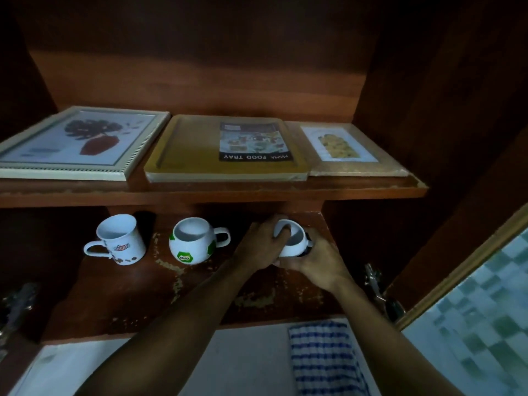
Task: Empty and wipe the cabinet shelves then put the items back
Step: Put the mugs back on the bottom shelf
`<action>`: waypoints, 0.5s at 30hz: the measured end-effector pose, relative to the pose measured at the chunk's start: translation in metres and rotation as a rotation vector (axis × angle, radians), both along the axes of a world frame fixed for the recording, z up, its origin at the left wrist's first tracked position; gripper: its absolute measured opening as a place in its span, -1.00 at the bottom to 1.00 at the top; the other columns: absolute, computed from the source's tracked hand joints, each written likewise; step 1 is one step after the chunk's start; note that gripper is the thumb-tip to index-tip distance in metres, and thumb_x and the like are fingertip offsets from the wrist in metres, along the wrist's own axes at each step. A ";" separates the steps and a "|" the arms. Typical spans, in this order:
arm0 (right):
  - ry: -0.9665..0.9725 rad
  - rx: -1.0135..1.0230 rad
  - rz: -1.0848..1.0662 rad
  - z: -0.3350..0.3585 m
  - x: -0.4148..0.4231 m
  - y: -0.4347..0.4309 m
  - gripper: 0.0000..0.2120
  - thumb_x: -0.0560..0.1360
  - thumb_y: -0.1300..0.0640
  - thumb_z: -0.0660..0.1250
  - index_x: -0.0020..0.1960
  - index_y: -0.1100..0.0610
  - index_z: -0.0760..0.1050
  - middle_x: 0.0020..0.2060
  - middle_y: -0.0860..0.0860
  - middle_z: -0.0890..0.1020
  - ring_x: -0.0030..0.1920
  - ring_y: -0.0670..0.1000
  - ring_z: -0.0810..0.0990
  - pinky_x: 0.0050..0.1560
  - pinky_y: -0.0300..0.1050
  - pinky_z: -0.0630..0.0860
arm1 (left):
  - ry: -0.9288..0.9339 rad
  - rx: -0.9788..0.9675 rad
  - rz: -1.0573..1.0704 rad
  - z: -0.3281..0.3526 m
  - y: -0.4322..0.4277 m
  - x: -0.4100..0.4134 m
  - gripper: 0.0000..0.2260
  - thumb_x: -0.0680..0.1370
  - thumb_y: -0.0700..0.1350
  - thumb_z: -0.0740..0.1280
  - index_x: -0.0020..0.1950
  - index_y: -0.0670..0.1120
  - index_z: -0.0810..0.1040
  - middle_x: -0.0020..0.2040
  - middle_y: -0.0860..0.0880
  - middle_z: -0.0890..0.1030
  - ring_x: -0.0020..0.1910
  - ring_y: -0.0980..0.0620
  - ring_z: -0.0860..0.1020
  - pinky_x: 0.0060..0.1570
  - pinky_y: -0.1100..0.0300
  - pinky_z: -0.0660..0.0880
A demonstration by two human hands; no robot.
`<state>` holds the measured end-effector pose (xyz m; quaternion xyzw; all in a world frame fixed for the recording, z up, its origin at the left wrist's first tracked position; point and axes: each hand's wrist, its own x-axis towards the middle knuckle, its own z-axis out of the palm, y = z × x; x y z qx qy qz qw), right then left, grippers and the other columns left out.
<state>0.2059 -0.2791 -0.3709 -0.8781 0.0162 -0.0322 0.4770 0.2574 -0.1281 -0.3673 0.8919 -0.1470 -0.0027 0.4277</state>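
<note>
My left hand [258, 247]: fingers curled over the rim of the white mug [295, 240], gripping it.
My right hand [321, 260]: wrapped around the same mug from its handle side.
White mug: tilted, at the right end of the lower shelf [143, 295]; if it touches the board, I cannot tell.
Same shelf: Milo mug [191, 241] in the middle, tall mug [120, 238] at left, both upright.
Upper shelf [214, 192]: food tray [194, 150] lying flat between two framed pictures.
Below: checked cloth [323, 355].
</note>
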 end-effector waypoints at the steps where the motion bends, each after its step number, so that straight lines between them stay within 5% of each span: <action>1: 0.001 -0.001 -0.005 0.000 0.003 -0.001 -0.29 0.08 -0.17 0.66 0.17 -0.14 0.50 -0.03 -0.21 0.66 -0.05 -0.23 0.62 -0.03 -0.23 0.58 | 0.000 0.002 0.003 -0.002 -0.002 0.004 -0.64 0.60 0.09 0.21 0.35 0.01 0.48 0.26 -0.08 0.57 0.23 -0.09 0.52 0.18 0.07 0.45; 15: 0.066 -0.083 -0.005 -0.008 0.029 -0.007 -0.27 0.10 -0.22 0.64 0.21 -0.14 0.47 0.00 -0.23 0.64 0.00 -0.24 0.59 -0.06 -0.34 0.47 | -0.008 0.007 0.026 -0.018 -0.010 0.032 -0.55 0.48 0.17 0.12 0.28 0.05 0.52 0.18 -0.07 0.62 0.16 -0.06 0.56 0.16 0.08 0.46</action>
